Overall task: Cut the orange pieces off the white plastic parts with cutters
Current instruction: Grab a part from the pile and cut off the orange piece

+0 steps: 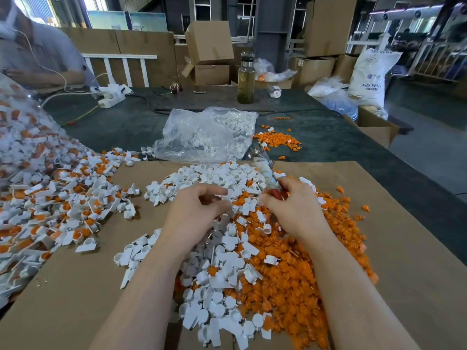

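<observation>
From the head camera, a flat sheet of brown cardboard [379, 223] is seen spread over a dark green table cover [328, 137], and both bare forearms are stretched out over it. The left hand [194, 208] is held above the middle of the heap, its fingers curled inward with thumb and fingertips drawn together; something small and white seems to be pinched there, though it cannot be told for certain. The right hand [290, 205] is wrapped around the red-handled cutters [278, 194], whose handles, partly covered in clear plastic wrap, are seen sticking up and away from the fist; the blades are hidden, so whether they are closed cannot be told. Directly under and between the hands, a mixed heap is spread: loose white plastic parts [222, 274] lie toward the left and near side, and the cut-off orange plastic pieces [298, 279] are piled toward the right. Off to the left, a larger pile of uncut white parts with orange pieces still attached [58, 198] is spilled from a clear bag across the cardboard's edge. Beyond the cardboard, a clear plastic bag of white parts [207, 132] is laid on the table, and a small scatter of orange pieces [275, 141] lies just right of it. Farther back, a tall clear glass bottle with a dark lid [246, 78] is stood upright, with a white power strip [111, 98] to the left and brown cardboard boxes [209, 44] behind. A second person [38, 54] is seated at the far left corner.
</observation>
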